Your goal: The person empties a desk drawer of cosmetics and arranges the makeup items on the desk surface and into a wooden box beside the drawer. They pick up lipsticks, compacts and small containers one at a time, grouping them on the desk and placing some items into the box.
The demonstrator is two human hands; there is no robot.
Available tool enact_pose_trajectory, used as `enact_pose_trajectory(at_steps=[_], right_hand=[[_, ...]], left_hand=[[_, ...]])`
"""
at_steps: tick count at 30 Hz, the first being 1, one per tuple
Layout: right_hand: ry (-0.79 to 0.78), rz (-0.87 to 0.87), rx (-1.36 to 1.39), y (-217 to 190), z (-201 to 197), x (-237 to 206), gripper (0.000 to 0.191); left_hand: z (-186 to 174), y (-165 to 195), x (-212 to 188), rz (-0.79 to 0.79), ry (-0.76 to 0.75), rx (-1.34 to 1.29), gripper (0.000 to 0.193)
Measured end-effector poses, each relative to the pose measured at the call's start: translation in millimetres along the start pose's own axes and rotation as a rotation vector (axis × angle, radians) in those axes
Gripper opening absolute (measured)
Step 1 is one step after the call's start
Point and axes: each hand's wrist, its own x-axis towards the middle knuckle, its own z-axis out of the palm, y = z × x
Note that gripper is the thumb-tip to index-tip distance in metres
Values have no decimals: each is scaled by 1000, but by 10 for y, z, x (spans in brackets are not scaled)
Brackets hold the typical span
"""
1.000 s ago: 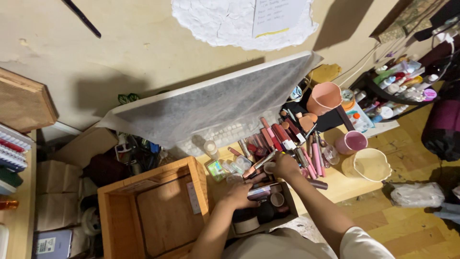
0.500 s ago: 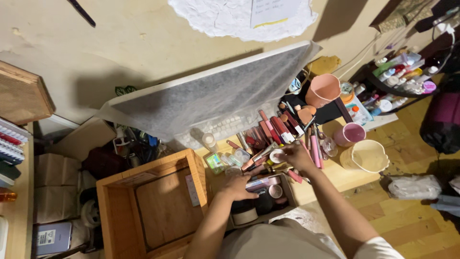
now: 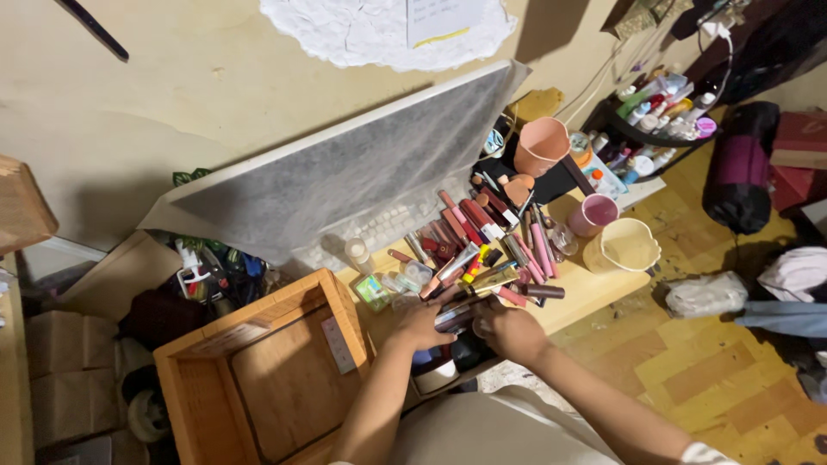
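Wooden desk (image 3: 594, 288) carries scattered cosmetic tubes (image 3: 482, 232). My left hand (image 3: 422, 325) and right hand (image 3: 508, 329) both close around a dark tube (image 3: 457, 314) at its near edge, beside a wooden crate (image 3: 258, 379).

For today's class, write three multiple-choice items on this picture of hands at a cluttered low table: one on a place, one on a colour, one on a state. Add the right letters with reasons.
1. Where does the open wooden box stand?
A. beside the person's left hand
B. on the far shelf
C. under the yellow cup

2. What colour is the tall cup near the wall?
A. blue
B. salmon pink
C. black

3. How are the two hands?
A. both flat and bare on the floor
B. both close together around a bundle of cosmetic tubes
C. one raised to the wall

Answers:
1 A, the box sits just left of that hand.
2 B, its outside is salmon pink.
3 B, the left hand and right hand meet at the tubes over the table.
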Motion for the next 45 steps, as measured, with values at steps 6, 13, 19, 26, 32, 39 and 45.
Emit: enact_pose_trajectory(at_steps=[6,13,19,26,32,39,45], right_hand=[[-169,9,-450,-185,267,273,34],[-159,129,-389,-320,203,316,25],[-83,154,-276,-354,185,271,24],[-91,265,-91,-384,93,247,26],[-81,275,113,-192,-181,143,28],[-300,-67,-297,-175,272,253,21],[-355,-75,-425,-169,307,354,25]], left_hand=[[-53,77,3,-115,-85,200,87],[-31,88,29,-126,-83,206,92],[-83,167,-24,-170,-92,222,94],[-72,140,1,-167,-98,263,95],[-22,73,30,-176,-111,222,95],[-84,117,-23,-137,-116,292,105],[-134,150,-56,-132,-105,309,105]])
